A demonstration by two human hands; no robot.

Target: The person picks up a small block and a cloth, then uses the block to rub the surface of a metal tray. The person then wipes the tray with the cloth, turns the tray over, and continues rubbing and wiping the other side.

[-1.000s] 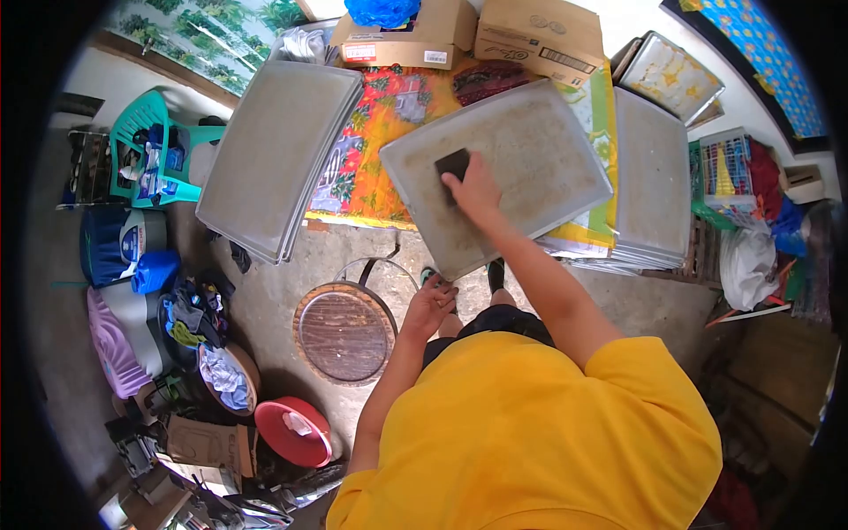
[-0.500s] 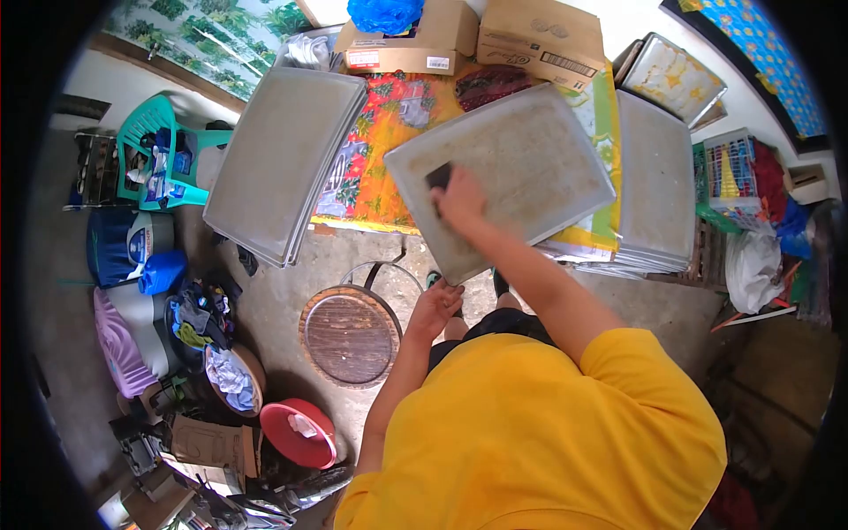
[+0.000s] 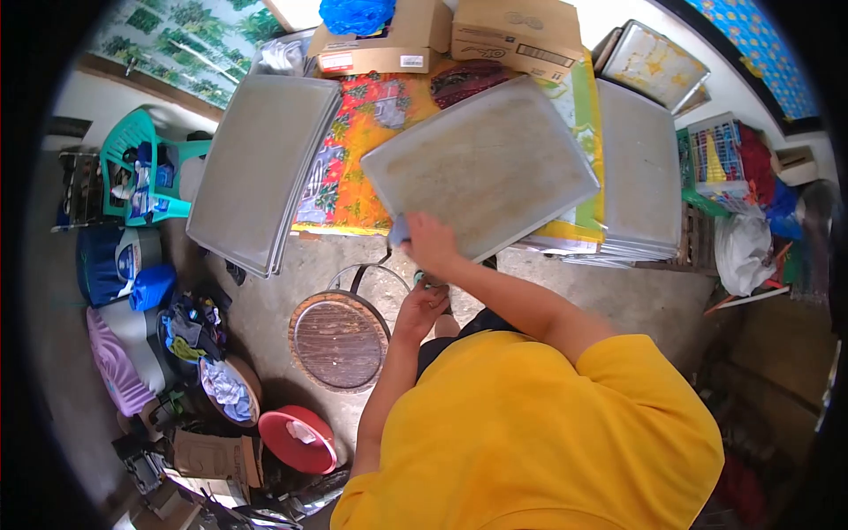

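Observation:
A large flat metal tray, brownish with stains and a pale raised rim, lies tilted at an angle over the near edge of the cloth-covered table. My right hand is closed around a small flat dark grey pad at the tray's left edge, close to the near corner. My left hand has its fingers pinched at the near corner of the tray, which my right forearm partly hides. To the left rests a stack of similar trays; another tray stack sits to the right.
Cardboard boxes and a blue plastic bag stand at the table's back. A round wooden stool is just left of my legs. Beyond it are a red basin, laundry and a green plastic chair. Crates stand at right.
My right hand has moved with the pad from the tray's middle left toward me, down to its left edge near the corner. The left hand stays at the near corner.

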